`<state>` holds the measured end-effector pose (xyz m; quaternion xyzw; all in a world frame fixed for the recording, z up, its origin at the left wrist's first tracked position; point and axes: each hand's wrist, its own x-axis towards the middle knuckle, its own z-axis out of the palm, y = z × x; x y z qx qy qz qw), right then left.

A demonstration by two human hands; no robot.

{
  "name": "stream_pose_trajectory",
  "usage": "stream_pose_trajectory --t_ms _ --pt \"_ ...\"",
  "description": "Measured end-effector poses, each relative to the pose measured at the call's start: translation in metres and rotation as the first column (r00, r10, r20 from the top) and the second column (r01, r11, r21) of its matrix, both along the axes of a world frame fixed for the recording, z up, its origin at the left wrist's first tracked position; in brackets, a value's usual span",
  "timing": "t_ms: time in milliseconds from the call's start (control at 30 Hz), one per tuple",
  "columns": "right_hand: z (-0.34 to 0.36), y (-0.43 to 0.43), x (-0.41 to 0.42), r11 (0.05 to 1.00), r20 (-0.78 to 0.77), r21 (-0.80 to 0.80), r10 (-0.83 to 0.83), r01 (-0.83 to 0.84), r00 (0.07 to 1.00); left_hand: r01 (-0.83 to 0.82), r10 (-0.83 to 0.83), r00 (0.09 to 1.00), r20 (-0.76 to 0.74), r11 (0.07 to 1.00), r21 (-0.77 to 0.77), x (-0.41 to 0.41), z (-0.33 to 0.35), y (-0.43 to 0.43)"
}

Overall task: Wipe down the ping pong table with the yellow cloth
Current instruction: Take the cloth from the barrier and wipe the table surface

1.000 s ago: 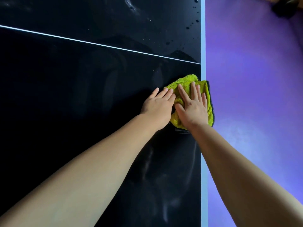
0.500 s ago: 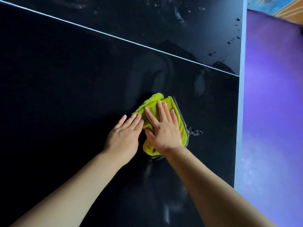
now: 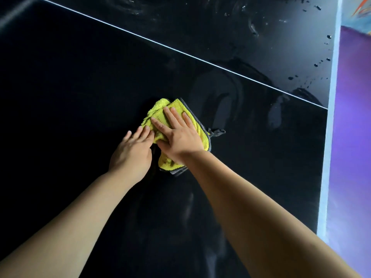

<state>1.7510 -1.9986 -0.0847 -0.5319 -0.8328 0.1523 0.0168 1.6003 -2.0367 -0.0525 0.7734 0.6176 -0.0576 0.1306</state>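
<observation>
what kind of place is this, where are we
Probably a games or sports room, indoors: a black ping pong table with a white line across it, and a purple floor beside its pale edge.

Purple floor (image 3: 353,137), far right.

Right hand (image 3: 180,137) on cloth (image 3: 197,125), on table (image 3: 80,87).
</observation>
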Motion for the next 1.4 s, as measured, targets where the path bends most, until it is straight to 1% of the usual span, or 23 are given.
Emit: stream_pose_trajectory --t_ms 100,200,300,433,533,600,700,767,867,933,1067,1267,1400 --pt "-0.001 0.020 0.028 0.997 -0.014 -0.007 -0.071 0.071 0.997 -0.006 0.007 1.000 0.005 0.999 -0.040 0.032 0.001 0.033" --pt "-0.003 0.033 0.078 0.983 -0.028 0.000 -0.182 0.182 0.983 0.055 -0.056 0.998 -0.003 0.996 -0.066 0.082 0.003 0.060" --pt "-0.004 0.036 0.140 0.945 -0.040 -0.005 -0.327 0.327 0.944 0.142 -0.140 0.989 0.037 0.988 -0.058 0.147 0.001 0.082" --pt "-0.007 0.029 0.224 0.852 -0.049 -0.011 -0.523 0.523 0.851 0.282 -0.279 0.958 0.066 0.959 -0.024 0.241 -0.002 0.096" --pt "-0.008 0.016 0.282 0.768 -0.053 0.005 -0.639 0.640 0.767 0.376 -0.372 0.924 0.089 0.926 -0.033 0.303 -0.004 0.100" --pt "-0.006 0.007 0.309 0.701 -0.054 0.004 -0.712 0.713 0.700 0.448 -0.444 0.892 0.083 0.893 -0.038 0.338 -0.004 0.102" --pt "-0.005 0.002 0.326 0.615 -0.032 0.006 -0.788 0.788 0.615 0.532 -0.531 0.846 0.042 0.846 -0.019 0.368 -0.007 0.105" --pt "-0.005 0.006 0.323 0.589 -0.003 0.023 -0.808 0.808 0.589 0.568 -0.568 0.823 0.002 0.823 0.014 0.369 -0.010 0.109" --pt "-0.005 0.013 0.312 0.553 0.022 0.012 -0.833 0.833 0.553 0.613 -0.613 0.790 -0.018 0.788 0.060 0.355 -0.013 0.112" --pt "-0.004 0.020 0.302 0.552 0.032 0.003 -0.833 0.834 0.552 0.616 -0.616 0.787 -0.036 0.783 0.083 0.344 -0.015 0.117" --pt "-0.003 0.047 0.262 0.610 0.043 -0.002 -0.791 0.792 0.610 0.562 -0.558 0.827 -0.067 0.821 0.098 0.304 -0.015 0.138" --pt "-0.002 0.103 0.179 0.720 0.030 -0.009 -0.694 0.694 0.720 0.481 -0.470 0.876 -0.108 0.867 0.131 0.209 -0.009 0.181" --pt "-0.003 0.144 0.121 0.800 0.028 -0.002 -0.599 0.599 0.800 0.389 -0.370 0.917 -0.149 0.912 0.133 0.147 -0.010 0.210"
